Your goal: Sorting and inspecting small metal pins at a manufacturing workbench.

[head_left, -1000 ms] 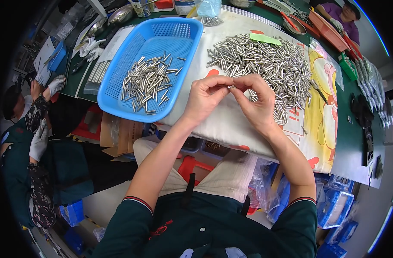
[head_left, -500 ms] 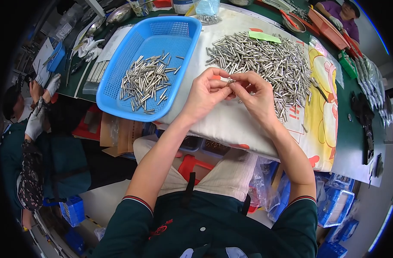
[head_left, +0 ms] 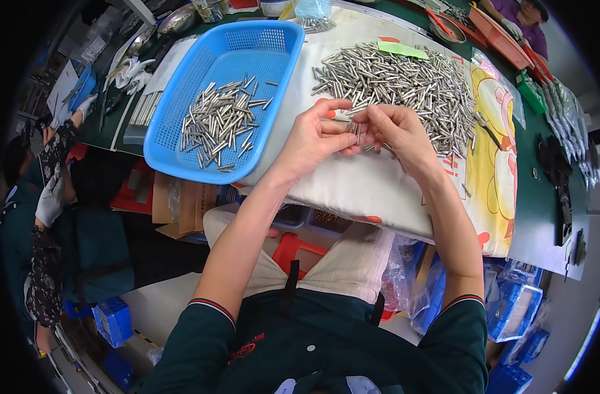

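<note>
My left hand is closed in a pinch on a few short metal pins, held upright between thumb and fingers. My right hand meets it from the right, its thumb and fingers pressed together near the same pins; what lies inside its grip is mostly hidden. Just beyond both hands spreads a big heap of loose silver pins on a pale printed cloth. To the left, a blue plastic basket with perforated sides holds a smaller pile of similar pins.
A light green strip lies on the heap's far side. Dark tweezers rest right of the heap. A co-worker in gloves sits at the left; another person works at the far right beside an orange tray.
My hands have parted slightly, and the pins in the left hand now show upright. My right hand has turned, its back more toward me. The left co-worker's arms have shifted.
</note>
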`<state>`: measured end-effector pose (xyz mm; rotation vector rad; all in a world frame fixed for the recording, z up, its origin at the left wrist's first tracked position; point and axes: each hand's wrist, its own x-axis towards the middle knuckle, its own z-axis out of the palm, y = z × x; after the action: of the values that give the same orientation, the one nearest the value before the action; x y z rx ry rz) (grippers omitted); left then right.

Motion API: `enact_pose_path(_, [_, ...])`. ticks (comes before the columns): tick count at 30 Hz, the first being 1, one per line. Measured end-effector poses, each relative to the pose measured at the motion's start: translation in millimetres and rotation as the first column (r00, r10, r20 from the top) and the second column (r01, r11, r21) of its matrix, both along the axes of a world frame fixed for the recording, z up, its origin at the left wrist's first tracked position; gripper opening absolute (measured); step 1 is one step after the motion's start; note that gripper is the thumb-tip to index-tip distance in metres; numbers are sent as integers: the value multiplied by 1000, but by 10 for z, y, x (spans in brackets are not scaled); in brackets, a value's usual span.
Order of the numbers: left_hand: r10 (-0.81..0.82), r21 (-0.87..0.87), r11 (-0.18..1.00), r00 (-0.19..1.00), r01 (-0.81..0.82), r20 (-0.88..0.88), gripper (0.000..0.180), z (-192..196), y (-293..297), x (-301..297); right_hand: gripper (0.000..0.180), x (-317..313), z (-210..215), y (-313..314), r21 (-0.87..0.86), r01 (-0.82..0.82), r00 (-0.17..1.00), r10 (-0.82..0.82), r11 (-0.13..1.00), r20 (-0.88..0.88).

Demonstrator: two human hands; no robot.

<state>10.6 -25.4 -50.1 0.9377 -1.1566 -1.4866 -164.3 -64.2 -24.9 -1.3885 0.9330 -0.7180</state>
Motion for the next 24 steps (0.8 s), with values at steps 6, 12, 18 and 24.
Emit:
enact_pose_path(6, [-2, 22, 1000, 1000, 3, -22, 50, 9, -14, 5, 31, -43, -25, -37, -23, -55, 998, 54, 998, -45])
enact_pose_path(12, [31, 39, 999, 999, -30, -18, 54, 3, -17, 5, 27, -35, -50, -35, 9, -18, 1000, 18, 1000, -5])
enact_pose_path(18, [2, 31, 1000, 1000, -3, 20, 55, 33, -20, -3, 43, -5, -4, -17, -257, 1, 975, -58, 966, -215])
enact_pose_path(24, [-197, 62, 978, 980, 199, -33, 64, 51, -3, 35, 40, 108, -59, 17, -576, -261, 863, -80, 775, -499])
